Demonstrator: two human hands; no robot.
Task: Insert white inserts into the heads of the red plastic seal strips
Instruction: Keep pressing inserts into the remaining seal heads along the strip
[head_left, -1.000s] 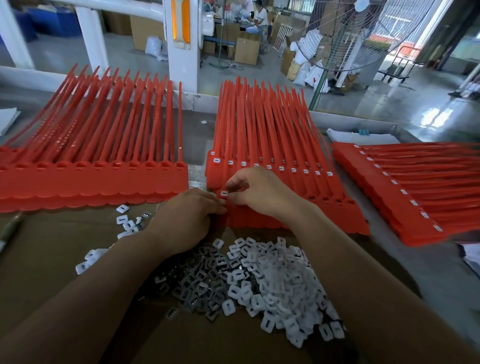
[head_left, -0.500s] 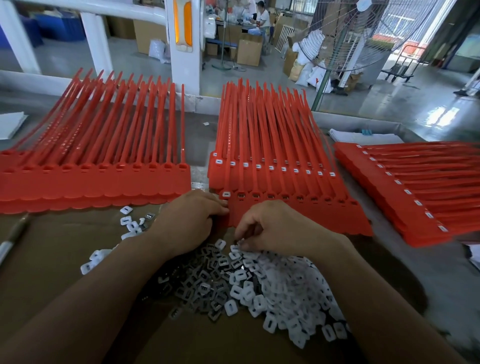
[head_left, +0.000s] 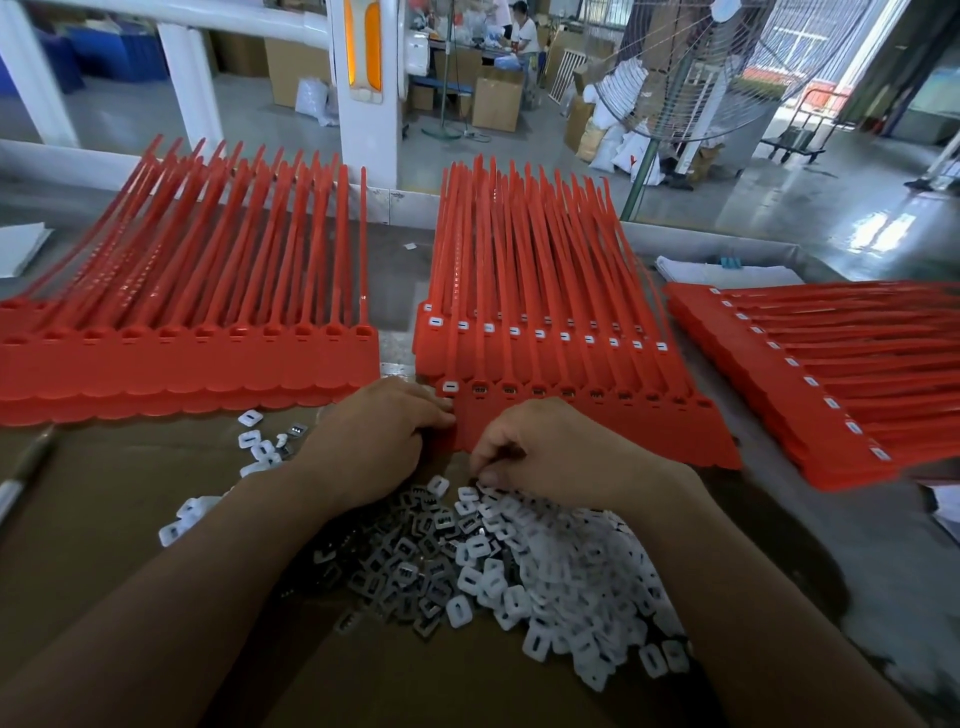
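A fan of red seal strips (head_left: 535, 291) lies in the middle, heads toward me. In the near row (head_left: 623, 415) only the leftmost head holds a white insert (head_left: 449, 386); the heads to its right show dark empty slots. A row behind has inserts in every head. My left hand (head_left: 379, 436) rests with curled fingers on the left end of the near row. My right hand (head_left: 540, 447) hovers at the top of the pile of white inserts (head_left: 545, 561), fingertips pinching down into it. Whether an insert is between them is hidden.
An unfilled batch of red strips (head_left: 182, 322) lies to the left, a filled stack (head_left: 831, 379) to the right. Loose inserts (head_left: 254, 441) scatter on the cardboard sheet (head_left: 114, 509). A pen-like tool (head_left: 21, 483) sits at the far left edge. A fan stands beyond the table.
My right hand came back from the leftmost head, now holding an insert, down to the insert pile. My left hand stayed at the row's left end.
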